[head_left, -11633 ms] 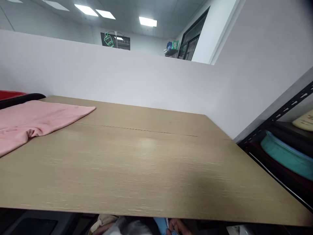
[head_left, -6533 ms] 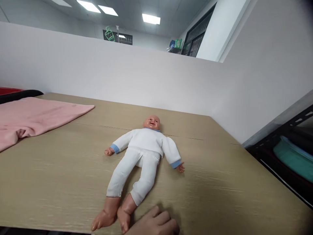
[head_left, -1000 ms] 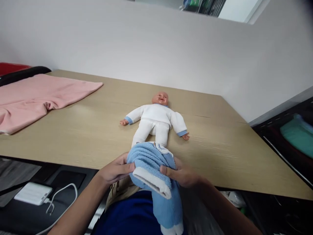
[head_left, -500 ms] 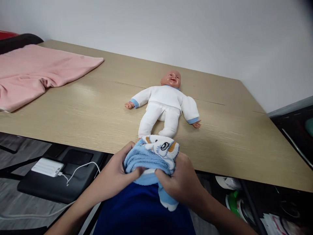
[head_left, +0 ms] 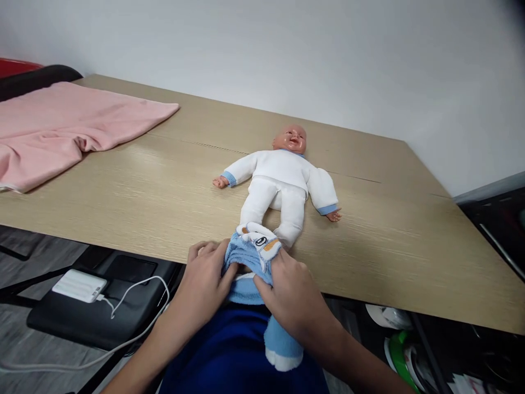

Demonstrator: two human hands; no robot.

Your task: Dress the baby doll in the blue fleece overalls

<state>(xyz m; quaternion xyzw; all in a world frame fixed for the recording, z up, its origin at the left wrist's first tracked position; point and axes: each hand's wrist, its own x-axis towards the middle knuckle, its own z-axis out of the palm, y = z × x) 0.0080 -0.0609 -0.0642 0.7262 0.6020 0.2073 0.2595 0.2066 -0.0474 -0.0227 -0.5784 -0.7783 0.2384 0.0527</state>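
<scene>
A baby doll (head_left: 283, 183) in a white suit with blue cuffs lies face up on the wooden table (head_left: 143, 191), head towards the wall. At its feet both my hands grip a bunched blue fleece garment (head_left: 251, 257) with a white embroidered animal face. My left hand (head_left: 204, 279) pinches its left side and my right hand (head_left: 289, 290) pinches its right side, at the table's near edge. The garment covers the doll's left foot. A blue leg with a white cuff (head_left: 281, 350) hangs down over my lap.
A pink cloth (head_left: 61, 128) lies spread on the table's far left. Below the table on the left, a white power bank (head_left: 80, 285) with a cable sits on a black surface. A dark shelf (head_left: 498, 219) stands to the right, and a white wall runs behind the table.
Both hands have pushed the bunched blue garment forward onto the table edge and over the doll's foot. The view has shifted slightly.
</scene>
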